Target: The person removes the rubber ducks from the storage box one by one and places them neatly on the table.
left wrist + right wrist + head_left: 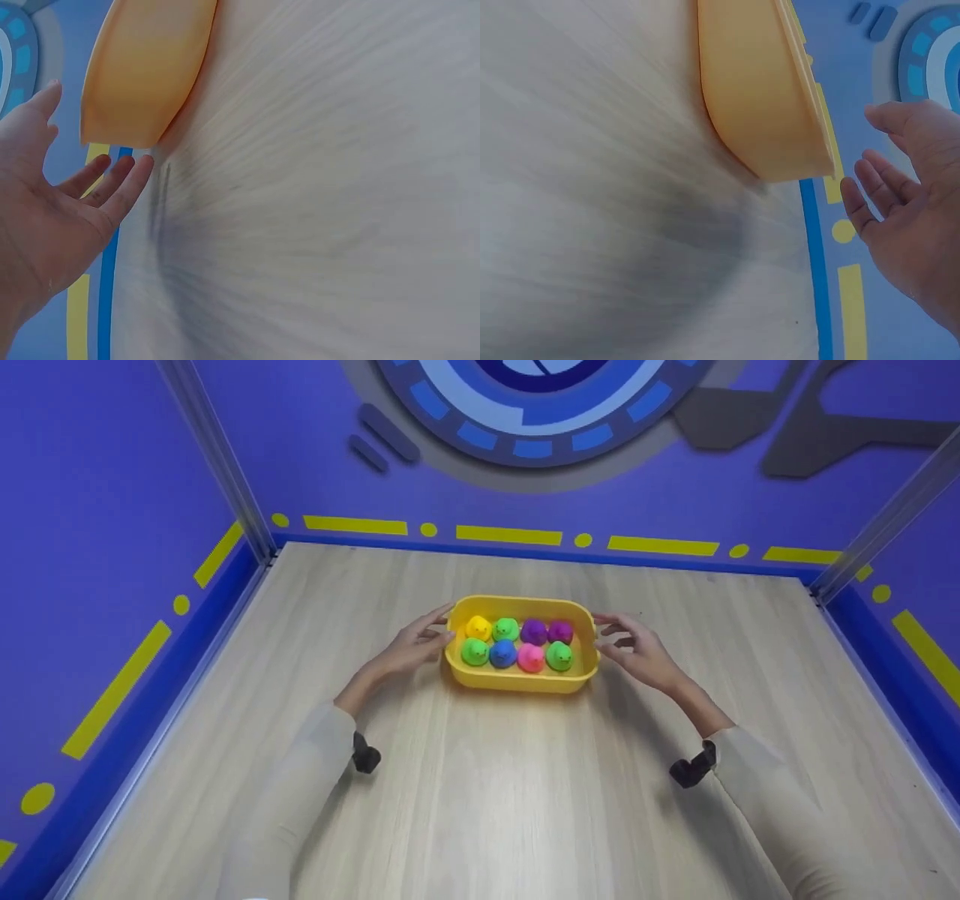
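A yellow plastic basin (517, 682) stands on the table with several small toy ducks in two rows. The back row has a yellow duck (478, 628), a green one (505, 629) and two purple ones (534, 631). In front are a blue duck (503, 653), a pink one (532, 658) and green ones at both ends (559, 656). My left hand (415, 646) is at the basin's left end, fingers extended and spread; whether they touch it I cannot tell. At the right end, my right hand (919, 206) has loosely bent fingers, with a small gap to the basin wall (765, 90).
The wooden table (510, 795) is bounded by blue-purple panels (315, 450) at the back and both sides. Metal posts (225, 457) stand at the back corners. A black device (365, 754) sits on the left wrist, another (691, 765) on the right.
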